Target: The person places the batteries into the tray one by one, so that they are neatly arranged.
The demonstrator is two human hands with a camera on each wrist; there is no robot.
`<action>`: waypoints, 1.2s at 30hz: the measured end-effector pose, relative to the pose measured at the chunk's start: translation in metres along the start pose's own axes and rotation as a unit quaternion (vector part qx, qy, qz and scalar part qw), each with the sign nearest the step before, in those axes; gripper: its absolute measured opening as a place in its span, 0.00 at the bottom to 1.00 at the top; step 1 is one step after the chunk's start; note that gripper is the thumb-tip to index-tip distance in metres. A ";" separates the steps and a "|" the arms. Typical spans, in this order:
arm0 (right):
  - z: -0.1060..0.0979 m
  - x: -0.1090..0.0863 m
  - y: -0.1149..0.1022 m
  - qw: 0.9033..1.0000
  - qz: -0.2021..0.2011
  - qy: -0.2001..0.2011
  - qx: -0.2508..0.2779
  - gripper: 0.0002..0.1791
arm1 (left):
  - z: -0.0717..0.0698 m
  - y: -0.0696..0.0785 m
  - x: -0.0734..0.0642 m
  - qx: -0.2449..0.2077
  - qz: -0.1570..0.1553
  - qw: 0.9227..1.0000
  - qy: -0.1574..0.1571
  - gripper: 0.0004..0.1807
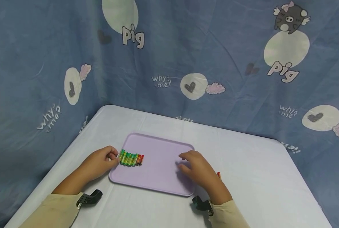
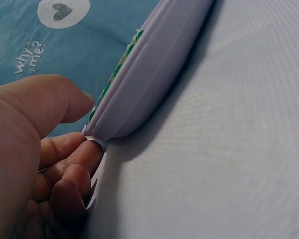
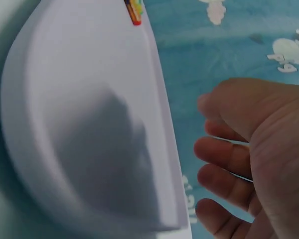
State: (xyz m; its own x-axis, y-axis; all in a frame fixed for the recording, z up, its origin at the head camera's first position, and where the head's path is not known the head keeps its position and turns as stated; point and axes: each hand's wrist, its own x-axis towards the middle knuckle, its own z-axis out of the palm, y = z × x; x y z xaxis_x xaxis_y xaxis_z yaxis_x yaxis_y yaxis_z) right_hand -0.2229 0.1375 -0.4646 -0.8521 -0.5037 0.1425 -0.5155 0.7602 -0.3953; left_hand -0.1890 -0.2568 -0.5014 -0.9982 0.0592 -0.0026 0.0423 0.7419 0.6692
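Note:
A lilac tray point(image 1: 161, 177) lies on the table. Along its left side, several green batteries point(image 1: 128, 159) and slimmer red-and-black batteries point(image 1: 140, 160) lie side by side in a row. My left hand point(image 1: 101, 163) is at the tray's left rim, beside the outermost green battery; its fingers are loosely bent, with a gap between thumb and fingers in the left wrist view. Whether the thumb touches the battery is hard to tell. Over the tray's right part hovers my right hand point(image 1: 199, 167), fingers spread and holding nothing, its shadow on the tray.
Another red-ended battery point(image 1: 219, 175) lies on the white tablecloth point(image 1: 260, 183) right of the tray, partly hidden by my right wrist. A blue printed curtain point(image 1: 169, 57) hangs behind the table and along its left side. Each wrist wears a black camera mount point(image 1: 91, 198).

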 end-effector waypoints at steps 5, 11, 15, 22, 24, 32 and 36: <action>-0.004 -0.010 0.009 0.999 0.025 0.020 0.012 0.17 | 0.001 0.000 -0.001 0.000 0.000 1.000 0.001 0.13; -0.005 -0.021 0.022 0.999 0.032 0.041 0.004 0.16 | 0.001 0.000 -0.001 0.000 -0.001 1.000 -0.001 0.13; -0.008 -0.029 0.029 0.998 0.028 0.058 0.010 0.16 | 0.002 0.000 0.000 -0.001 -0.002 1.000 -0.001 0.13; -0.016 -0.043 0.041 0.995 0.064 0.074 0.030 0.16 | 0.001 0.001 0.000 0.002 -0.003 1.000 -0.002 0.13; -0.017 -0.047 0.044 0.994 0.072 0.073 0.033 0.16 | 0.001 0.001 -0.001 0.005 -0.005 1.000 -0.004 0.13; -0.024 -0.055 0.057 0.991 0.092 0.090 0.023 0.16 | 0.001 0.001 -0.001 0.010 -0.001 1.000 0.002 0.12; -0.026 -0.059 0.065 0.989 0.102 0.102 0.011 0.15 | 0.000 0.002 0.000 0.009 -0.002 1.000 0.000 0.12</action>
State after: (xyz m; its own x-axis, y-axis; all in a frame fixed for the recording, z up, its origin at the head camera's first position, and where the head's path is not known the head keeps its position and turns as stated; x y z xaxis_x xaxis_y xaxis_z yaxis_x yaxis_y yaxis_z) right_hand -0.2088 0.2274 -0.4748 -0.9396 -0.2461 0.2378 -0.3316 0.8266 -0.4547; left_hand -0.1885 -0.2553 -0.5006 -0.9985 0.0551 -0.0053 0.0382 0.7544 0.6553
